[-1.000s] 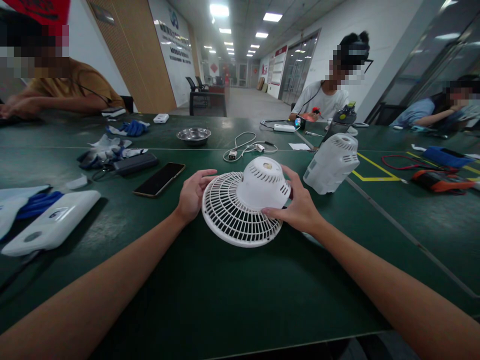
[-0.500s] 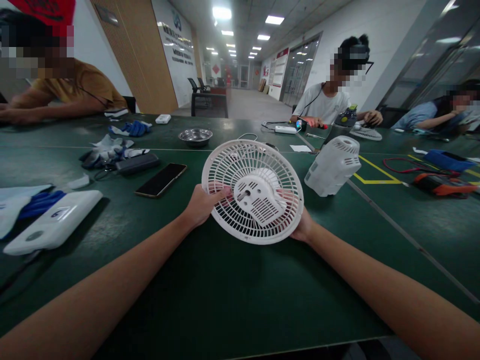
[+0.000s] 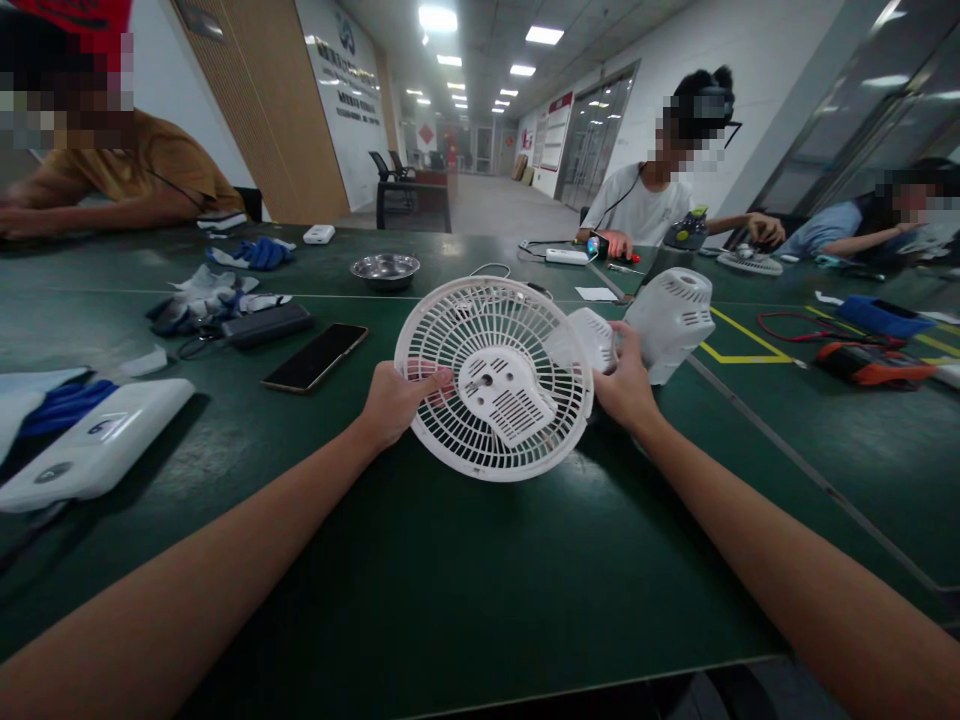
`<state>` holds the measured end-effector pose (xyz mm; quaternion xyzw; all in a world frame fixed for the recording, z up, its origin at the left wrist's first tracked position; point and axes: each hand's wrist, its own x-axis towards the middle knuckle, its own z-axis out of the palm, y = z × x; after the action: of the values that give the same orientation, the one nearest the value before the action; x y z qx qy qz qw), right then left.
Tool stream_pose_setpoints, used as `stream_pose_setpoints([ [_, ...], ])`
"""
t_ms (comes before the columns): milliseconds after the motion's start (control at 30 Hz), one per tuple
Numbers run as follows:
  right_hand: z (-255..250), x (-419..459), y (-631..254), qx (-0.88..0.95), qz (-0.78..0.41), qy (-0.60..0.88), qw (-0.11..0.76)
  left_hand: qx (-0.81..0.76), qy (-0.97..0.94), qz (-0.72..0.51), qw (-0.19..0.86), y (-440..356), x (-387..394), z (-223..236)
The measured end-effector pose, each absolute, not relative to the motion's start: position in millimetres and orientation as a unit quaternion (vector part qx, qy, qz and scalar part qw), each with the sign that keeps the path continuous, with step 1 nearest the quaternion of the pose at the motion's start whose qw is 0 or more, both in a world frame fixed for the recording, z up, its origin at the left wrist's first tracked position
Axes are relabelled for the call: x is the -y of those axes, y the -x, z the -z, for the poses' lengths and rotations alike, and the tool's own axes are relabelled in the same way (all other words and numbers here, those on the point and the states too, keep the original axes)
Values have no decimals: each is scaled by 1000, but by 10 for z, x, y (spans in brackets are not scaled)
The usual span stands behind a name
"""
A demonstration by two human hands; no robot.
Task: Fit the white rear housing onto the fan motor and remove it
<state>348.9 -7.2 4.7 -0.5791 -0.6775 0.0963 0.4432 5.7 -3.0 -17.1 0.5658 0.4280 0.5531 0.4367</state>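
My left hand (image 3: 394,400) grips the left rim of a round white fan grille (image 3: 495,375), held tilted up over the green table (image 3: 420,580) with its inner side toward me. My right hand (image 3: 626,385) is closed on a white domed motor cover (image 3: 596,338), held just right of the grille and apart from it. A white fan body (image 3: 670,318) lies on the table right behind that hand.
A black phone (image 3: 317,357), dark power bank (image 3: 262,325), white case (image 3: 90,445), gloves (image 3: 251,253) and a steel bowl (image 3: 385,268) lie to the left and beyond. Cables and an orange tool (image 3: 870,365) sit right. Other people work at the far side.
The grille was lifted off the table and turned to face me. Then my right hand pulled the domed cover off its back and moved it to the right.
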Motion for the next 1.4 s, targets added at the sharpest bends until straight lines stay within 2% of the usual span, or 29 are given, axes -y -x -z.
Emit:
stream_pose_setpoints([
  [100,-56,48,-3601,669,3,631,393,-448,-536,-569,435,-7,-40,201],
  [233,-95,62,-3576,702,20,617,354,-461,-506,-575,448,39,-96,224],
  [300,-172,89,-3578,701,66,603,374,-463,-505,-576,447,53,-107,236],
  [433,-371,141,-3737,610,217,600,470,-461,-504,-572,454,66,-113,241],
  [500,-400,125,-3885,553,240,612,512,-468,-504,-564,458,67,-114,231],
  [600,-291,18,-4113,505,143,659,538,-480,-501,-551,463,70,-119,218],
  [667,-157,-81,-4226,475,28,702,530,-478,-497,-552,469,74,-126,219],
  [733,-35,-166,-4291,450,-22,728,517,-473,-494,-556,473,81,-134,226],
  [867,32,-235,-4304,428,-4,739,520,-476,-495,-550,475,85,-135,230],
  [1133,-325,-111,-3986,465,103,610,633,-479,-468,-556,493,-3,-74,124],
  [1233,-337,-20,-3743,507,65,607,609,-477,-465,-556,498,-7,-71,112],
  [1400,-228,57,-3491,559,-16,656,507,-481,-469,-550,496,10,-75,119],
])
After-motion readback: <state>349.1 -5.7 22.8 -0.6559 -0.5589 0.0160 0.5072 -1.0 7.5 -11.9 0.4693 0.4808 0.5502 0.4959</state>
